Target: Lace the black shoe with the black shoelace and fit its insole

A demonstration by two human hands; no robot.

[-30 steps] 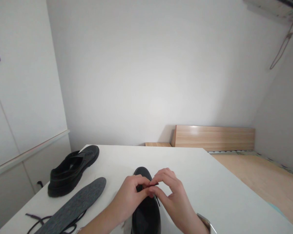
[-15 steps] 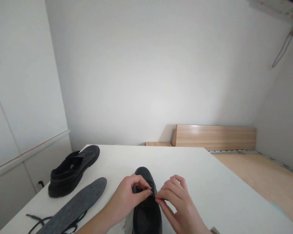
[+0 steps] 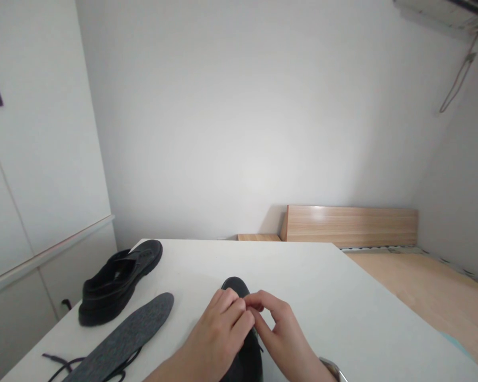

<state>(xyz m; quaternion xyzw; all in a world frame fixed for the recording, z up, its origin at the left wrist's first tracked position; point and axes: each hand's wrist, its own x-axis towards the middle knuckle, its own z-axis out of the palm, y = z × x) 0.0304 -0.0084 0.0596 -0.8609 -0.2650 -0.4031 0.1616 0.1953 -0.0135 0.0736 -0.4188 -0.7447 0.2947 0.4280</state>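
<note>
A black shoe (image 3: 245,356) stands on the white table in front of me, toe pointing away. My left hand (image 3: 223,326) lies over its lacing with fingers curled closed, hiding what they grip. From the right, my right hand (image 3: 276,323) meets it there, thumb and forefinger pinched at the shoe's lacing. A short dark end of shoelace (image 3: 261,348) sticks out at the shoe's right side. The second black shoe (image 3: 115,284) rests at the table's left edge. Between the two shoes lies a dark grey insole (image 3: 133,331), with a loose black shoelace (image 3: 59,361) partly beneath it.
The white table (image 3: 322,302) fills the foreground, its right edge running diagonally. A white cabinet (image 3: 43,159) stands at the left. Beyond the table on the right are a wooden headboard (image 3: 350,223) and a bed base (image 3: 402,276). A metal band (image 3: 332,366) circles my right wrist.
My left hand has rolled over the shoe's lacing, its knuckles now on top. My right hand has moved slightly up and left to meet it. The view has shifted a little.
</note>
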